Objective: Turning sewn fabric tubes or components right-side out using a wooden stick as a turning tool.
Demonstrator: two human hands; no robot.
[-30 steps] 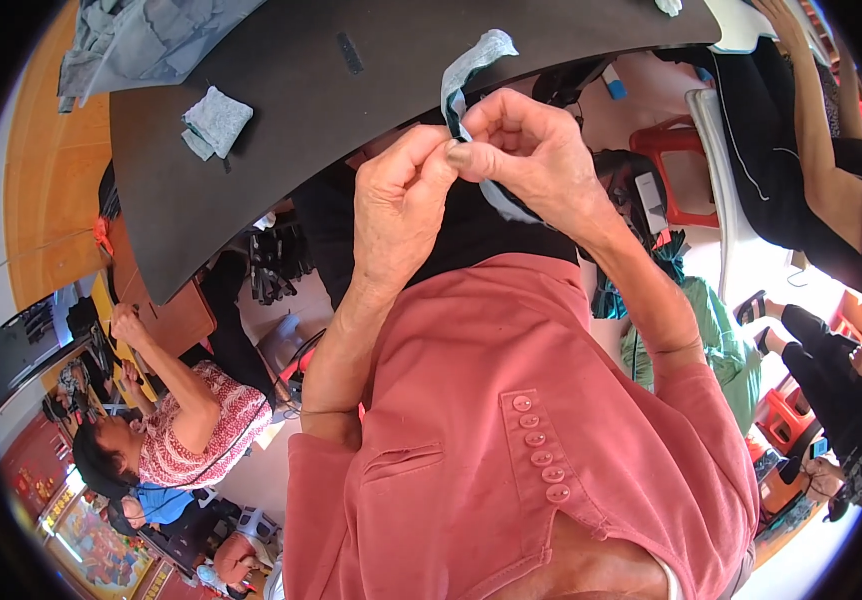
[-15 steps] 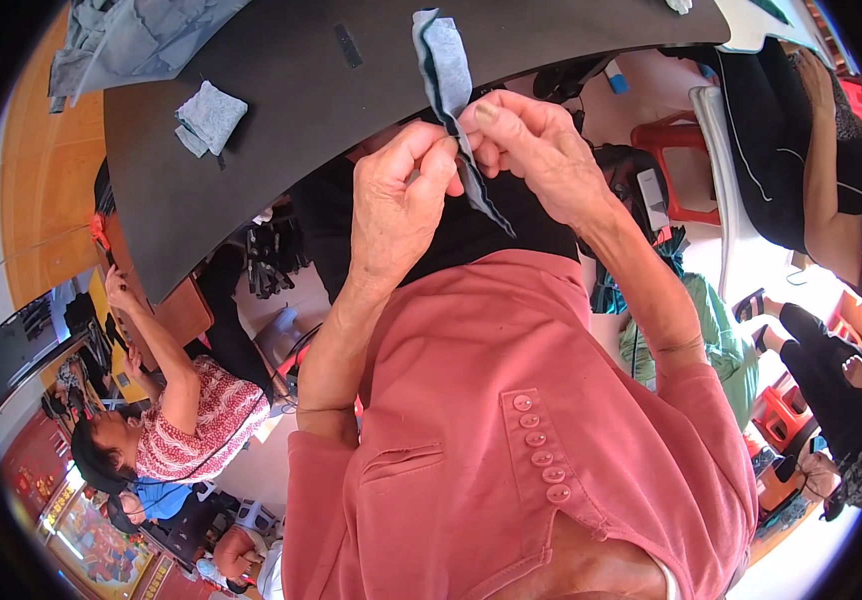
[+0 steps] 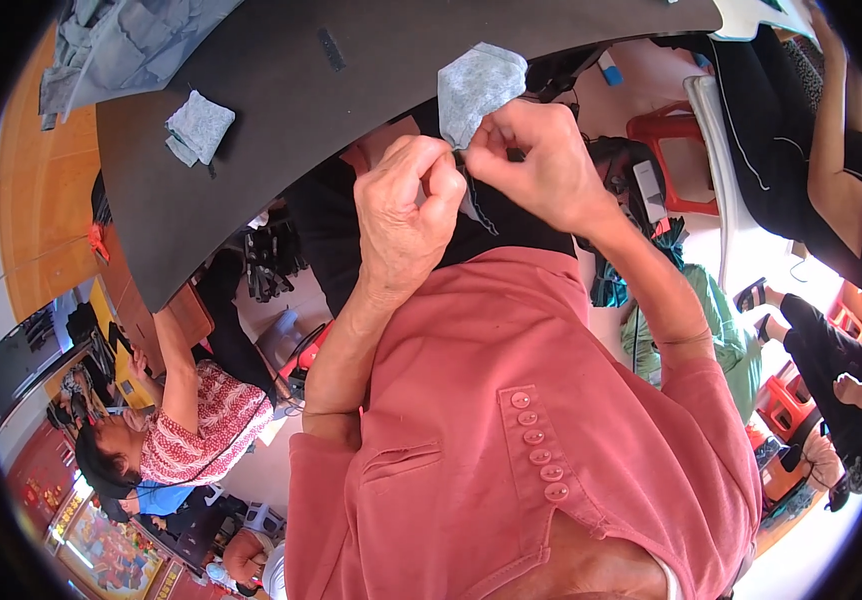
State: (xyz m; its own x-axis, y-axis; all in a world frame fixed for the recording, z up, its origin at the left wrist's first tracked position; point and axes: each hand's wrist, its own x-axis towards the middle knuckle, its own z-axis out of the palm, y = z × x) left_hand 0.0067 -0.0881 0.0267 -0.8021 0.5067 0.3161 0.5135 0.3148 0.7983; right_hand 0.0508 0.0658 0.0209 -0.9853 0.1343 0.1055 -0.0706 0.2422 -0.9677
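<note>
A small piece of light grey-blue fabric point(image 3: 481, 85) is held up between my hands, just off the table's near edge. My left hand point(image 3: 403, 205) pinches its lower left edge between thumb and forefinger. With bent fingers, my right hand point(image 3: 541, 160) grips it from the right side. Below the fingers hangs a narrow end of the cloth with a dark edge. On the table to the left lies a folded grey-blue fabric piece point(image 3: 201, 127), apart from both hands.
The dark table point(image 3: 281, 110) curves across the front. A clear bag of grey cloth point(image 3: 136, 50) sits at its far left. A red stool point(image 3: 676, 150) and a green bag point(image 3: 711, 325) stand at right. Another person point(image 3: 201, 410) works at left; others sit at right.
The cloth has turned from a narrow, edge-on strip to a broader face toward me. Both hands keep hold of it. The person at left has shifted an arm.
</note>
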